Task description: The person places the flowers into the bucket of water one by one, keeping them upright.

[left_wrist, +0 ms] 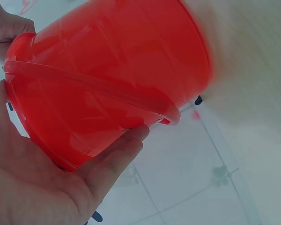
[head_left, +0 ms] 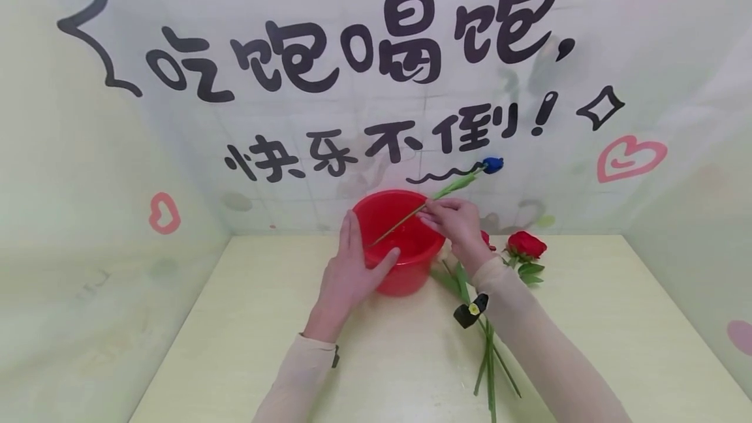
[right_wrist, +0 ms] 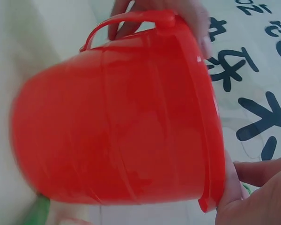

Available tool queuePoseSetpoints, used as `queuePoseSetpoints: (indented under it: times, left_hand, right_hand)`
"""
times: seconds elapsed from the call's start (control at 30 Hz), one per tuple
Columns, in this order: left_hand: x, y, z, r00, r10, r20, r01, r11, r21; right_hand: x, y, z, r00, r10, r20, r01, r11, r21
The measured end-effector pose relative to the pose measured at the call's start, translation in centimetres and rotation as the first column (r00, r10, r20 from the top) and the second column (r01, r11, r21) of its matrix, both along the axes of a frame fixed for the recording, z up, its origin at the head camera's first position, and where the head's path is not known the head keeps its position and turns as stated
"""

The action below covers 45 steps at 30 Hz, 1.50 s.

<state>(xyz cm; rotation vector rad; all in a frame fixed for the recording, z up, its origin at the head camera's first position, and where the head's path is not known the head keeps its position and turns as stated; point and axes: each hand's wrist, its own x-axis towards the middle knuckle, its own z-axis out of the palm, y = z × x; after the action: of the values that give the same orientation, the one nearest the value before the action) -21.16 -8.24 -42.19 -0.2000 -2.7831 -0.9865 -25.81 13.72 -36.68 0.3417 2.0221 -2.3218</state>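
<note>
A red plastic bucket [head_left: 404, 279] stands upright on the table near the back wall, its handle [left_wrist: 98, 86] hanging down the outside. My left hand [head_left: 348, 273] holds it at the left of the rim, thumb over the front edge and fingers along the outer side. Over the right rim, my right hand [head_left: 454, 219] pinches the green stem of a blue rose [head_left: 492, 164] between thumb and fingers. The rose slants, its bloom up to the right and its stem end inside the bucket. Whether that end touches the bottom, I cannot tell.
Right of the bucket lies a red rose [head_left: 527, 245]; another red bloom [head_left: 485, 239] is partly hidden behind my right wrist. Several green stems [head_left: 490, 358] spread toward the table's front under my right forearm. A printed curtain [head_left: 376, 103] bounds the back and sides.
</note>
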Motion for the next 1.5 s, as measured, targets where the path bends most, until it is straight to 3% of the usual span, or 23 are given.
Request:
queuePoseSetpoints:
  times: [0.3,0.63,0.9,1.07,1.27,1.5]
  left_hand:
    - [0.3,-0.3,0.3,1.000,0.020,0.008,-0.020,1.000,-0.011]
    - [0.4,-0.4,0.1,1.000,0.019,-0.011,-0.019,1.000,0.012]
    - [0.7,-0.5,-0.2,1.000,0.030,-0.009,-0.030,0.999,0.024]
    - [0.5,-0.3,-0.5,1.000,0.013,0.001,-0.013,1.000,0.017]
    - [0.3,0.1,-0.2,1.000,-0.023,-0.001,0.023,1.000,0.010]
    - [0.2,0.2,0.1,0.999,0.003,0.032,-0.003,1.000,-0.006]
  right_hand:
    - [-0.5,-0.3,0.3,0.992,0.127,0.003,-0.125,0.976,0.177]
    - [-1.1,0.5,1.1,0.956,0.282,0.079,-0.289,0.950,0.118]
    - [-1.0,0.7,1.1,0.956,0.284,0.079,-0.284,0.959,-0.004]
    - [-0.7,1.5,0.7,0.946,0.322,0.034,-0.320,0.946,-0.059]
    - [0.2,3.2,0.8,0.948,0.317,0.017,-0.317,0.948,-0.012]
    - [1.6,5.9,0.9,0.936,0.349,-0.034,-0.345,0.934,0.098]
